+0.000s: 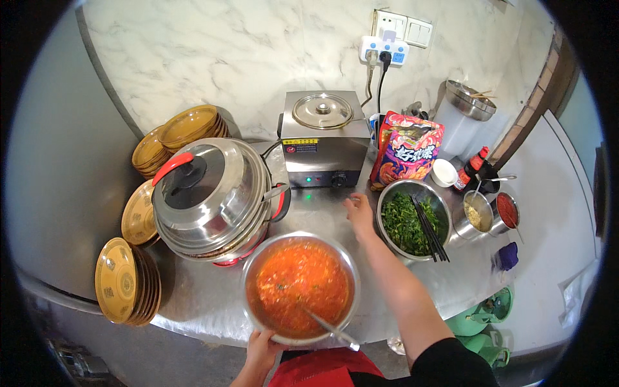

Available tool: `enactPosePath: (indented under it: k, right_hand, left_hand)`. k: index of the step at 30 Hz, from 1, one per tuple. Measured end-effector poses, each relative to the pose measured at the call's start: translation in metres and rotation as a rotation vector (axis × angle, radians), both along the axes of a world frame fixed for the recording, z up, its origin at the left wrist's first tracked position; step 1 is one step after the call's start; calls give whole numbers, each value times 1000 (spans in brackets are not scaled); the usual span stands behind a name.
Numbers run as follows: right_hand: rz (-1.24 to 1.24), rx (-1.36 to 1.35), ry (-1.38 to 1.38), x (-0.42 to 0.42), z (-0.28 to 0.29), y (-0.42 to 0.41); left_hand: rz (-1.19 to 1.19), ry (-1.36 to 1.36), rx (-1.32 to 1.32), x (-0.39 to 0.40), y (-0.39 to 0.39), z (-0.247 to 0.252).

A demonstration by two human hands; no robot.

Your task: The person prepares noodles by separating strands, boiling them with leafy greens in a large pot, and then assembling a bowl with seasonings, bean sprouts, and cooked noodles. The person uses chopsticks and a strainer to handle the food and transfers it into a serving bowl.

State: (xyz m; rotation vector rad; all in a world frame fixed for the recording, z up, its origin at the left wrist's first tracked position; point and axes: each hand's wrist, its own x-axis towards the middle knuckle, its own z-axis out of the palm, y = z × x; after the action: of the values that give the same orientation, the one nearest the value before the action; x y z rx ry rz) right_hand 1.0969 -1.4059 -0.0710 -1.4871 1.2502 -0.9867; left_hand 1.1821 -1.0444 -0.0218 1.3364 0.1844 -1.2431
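My left hand (261, 347) grips the near-left rim of a stainless steel bowl (247, 285), which sits at the counter's front edge. Chunky orange-red sauce (302, 280) fills much of this bowl, and a metal spoon or ladle handle (333, 331) leans out over its near rim. Reaching forward, my right hand (360, 213) is over the counter between the electric food warmer (321, 150) and a second steel bowl (387, 247). Its fingers are slightly curled and apart, with nothing seen in them. Chopped green vegetables (400, 217) and black chopsticks (429, 231) lie in that second bowl.
A lidded steel pot (217, 220) stands left, beside stacked brown plates (116, 280) and bowls (191, 126). Behind the greens is a printed food pouch (411, 150). Rightward are a sauce bottle (471, 169) and spice containers (507, 211). Green gas cylinders (476, 319) stand below.
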Motion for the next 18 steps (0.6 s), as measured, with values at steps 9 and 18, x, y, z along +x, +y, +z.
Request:
enactPosePath:
  k: [9, 18]
  right_hand:
    - [-342, -76, 259, 81, -17, -37]
    - [-237, 815, -821, 84, -42, -66]
  left_hand:
    - [203, -60, -22, 1, 63, -5]
    - [199, -29, -4, 5, 71, -16]
